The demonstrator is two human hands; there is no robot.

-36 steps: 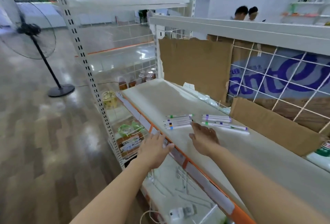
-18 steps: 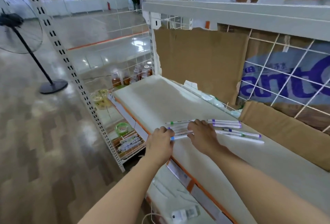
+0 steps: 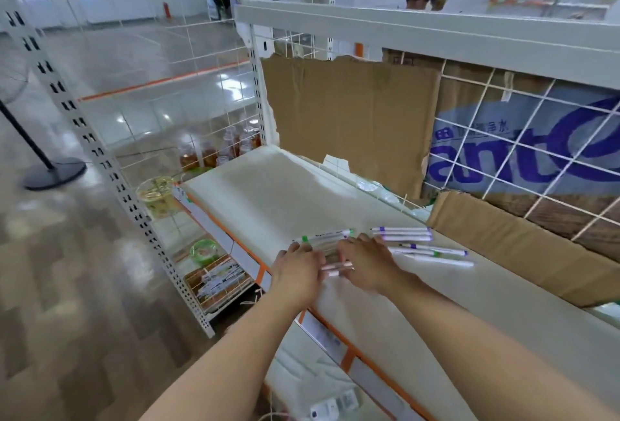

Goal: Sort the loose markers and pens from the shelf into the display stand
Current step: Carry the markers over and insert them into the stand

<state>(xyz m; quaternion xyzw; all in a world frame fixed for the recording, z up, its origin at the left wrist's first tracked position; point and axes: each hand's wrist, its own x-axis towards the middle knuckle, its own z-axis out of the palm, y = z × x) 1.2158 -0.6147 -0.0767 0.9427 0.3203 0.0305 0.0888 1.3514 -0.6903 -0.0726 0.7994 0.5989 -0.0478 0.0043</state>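
Note:
A bunch of white markers (image 3: 336, 266) lies on the cream shelf (image 3: 268, 192) near its front edge, mostly hidden under my hands. My left hand (image 3: 295, 269) curls over the bunch's left ends. My right hand (image 3: 365, 261) rests on the bunch from the right with its fingers spread. A green-capped marker (image 3: 323, 236) lies just beyond my fingertips. To the right are purple-capped markers (image 3: 402, 233) side by side, and a few more loose pens (image 3: 436, 252) at an angle. No display stand is in view.
Torn cardboard (image 3: 352, 111) and a wire grid (image 3: 523, 138) back the shelf, and a cardboard flap (image 3: 523, 239) lies at the right. The orange-trimmed shelf edge (image 3: 335, 326) runs below my wrists. Lower shelves hold jars (image 3: 208, 155). A fan base (image 3: 55, 172) stands on the floor at left.
The camera has moved closer to the shelf. Both hands slid forward onto the left bunch of markers and closed in on it from either side.

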